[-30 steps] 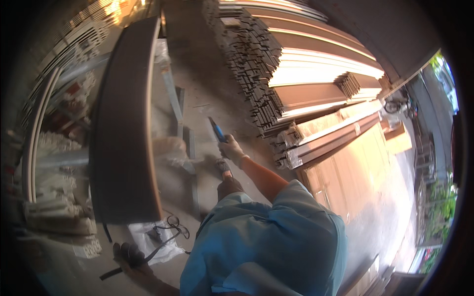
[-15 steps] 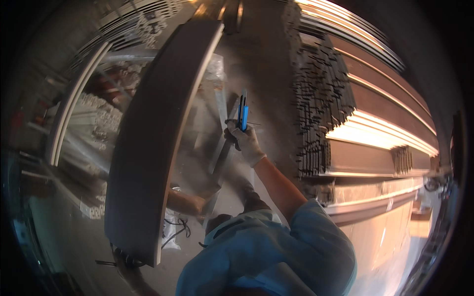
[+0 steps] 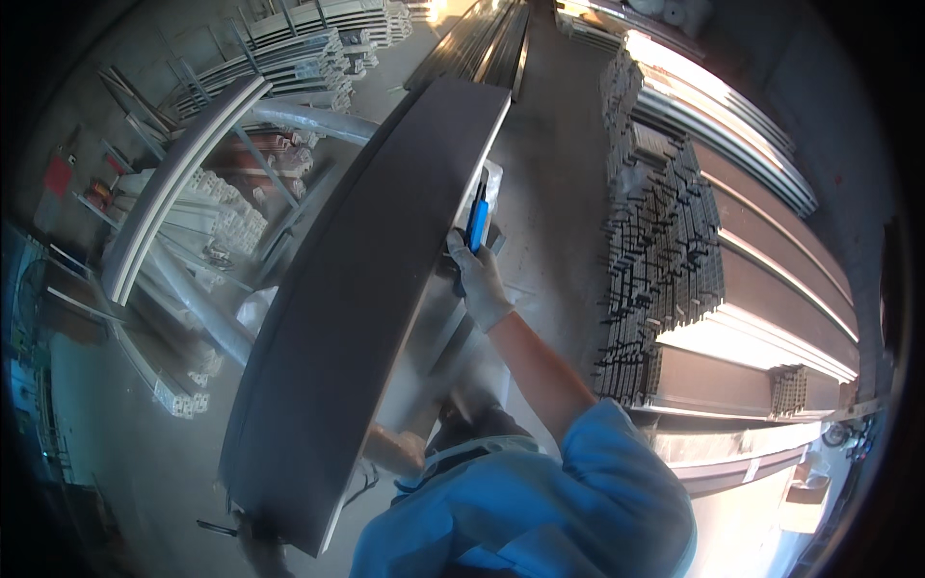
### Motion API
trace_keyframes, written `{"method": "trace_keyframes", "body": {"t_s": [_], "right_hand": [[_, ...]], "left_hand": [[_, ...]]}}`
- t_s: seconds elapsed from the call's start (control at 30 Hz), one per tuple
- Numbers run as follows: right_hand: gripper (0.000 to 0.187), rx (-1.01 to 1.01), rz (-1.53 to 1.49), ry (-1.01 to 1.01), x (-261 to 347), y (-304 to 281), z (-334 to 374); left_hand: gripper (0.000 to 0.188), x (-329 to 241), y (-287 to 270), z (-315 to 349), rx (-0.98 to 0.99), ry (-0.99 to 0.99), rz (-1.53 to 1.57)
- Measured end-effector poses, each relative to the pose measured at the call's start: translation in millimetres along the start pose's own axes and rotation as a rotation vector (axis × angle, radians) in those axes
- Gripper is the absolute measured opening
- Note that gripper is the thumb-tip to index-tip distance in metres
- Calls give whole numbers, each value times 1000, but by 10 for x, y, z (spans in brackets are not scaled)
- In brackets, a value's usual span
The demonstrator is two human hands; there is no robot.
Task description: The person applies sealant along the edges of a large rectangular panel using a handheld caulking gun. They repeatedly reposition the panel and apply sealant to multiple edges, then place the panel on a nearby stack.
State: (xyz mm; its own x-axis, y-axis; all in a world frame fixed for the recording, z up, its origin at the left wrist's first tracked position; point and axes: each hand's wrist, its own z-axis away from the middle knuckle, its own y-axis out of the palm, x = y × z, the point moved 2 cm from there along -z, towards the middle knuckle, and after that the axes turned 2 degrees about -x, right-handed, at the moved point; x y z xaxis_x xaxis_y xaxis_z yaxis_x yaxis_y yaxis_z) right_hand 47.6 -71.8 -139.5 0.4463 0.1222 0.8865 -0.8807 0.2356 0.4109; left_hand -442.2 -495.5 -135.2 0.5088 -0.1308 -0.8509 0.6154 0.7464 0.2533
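Dark board, long, flat and smooth with a thin pale edge, lies slanting across the middle, and the gloved right hand has its fingers wrapped round a slim blue cutter by that edge. Low down, the left hand is dim and partly hidden at the board's near end, so I cannot tell its grip. Half a second ago, the right hand was farther from the board.
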Motion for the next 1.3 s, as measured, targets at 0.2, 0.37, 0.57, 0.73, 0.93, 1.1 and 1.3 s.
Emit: {"method": "trace_keyframes", "body": {"t_s": [0.2,0.37,0.57,0.73,0.93,1.1,1.3], "right_hand": [[37,-32,-2,29,76,50,-106],[35,-4,30,7,144,47,-93],[28,10,-48,51,142,-14,-152],[29,30,-90,39,184,-91,-80],[41,0,-203,-93,425,-326,242],[34,-17,-370,-197,643,-622,666],[39,-105,-432,-193,970,-1215,1115]], "left_hand": [[56,18,274,37,-38,-18,166],[68,197,854,252,-491,264,-90],[67,139,1160,509,-561,307,-154],[62,35,1348,733,-521,376,-31],[56,-29,1380,848,-591,693,-66],[41,96,951,590,-510,981,3],[39,98,1151,776,-560,1143,-254]]}}
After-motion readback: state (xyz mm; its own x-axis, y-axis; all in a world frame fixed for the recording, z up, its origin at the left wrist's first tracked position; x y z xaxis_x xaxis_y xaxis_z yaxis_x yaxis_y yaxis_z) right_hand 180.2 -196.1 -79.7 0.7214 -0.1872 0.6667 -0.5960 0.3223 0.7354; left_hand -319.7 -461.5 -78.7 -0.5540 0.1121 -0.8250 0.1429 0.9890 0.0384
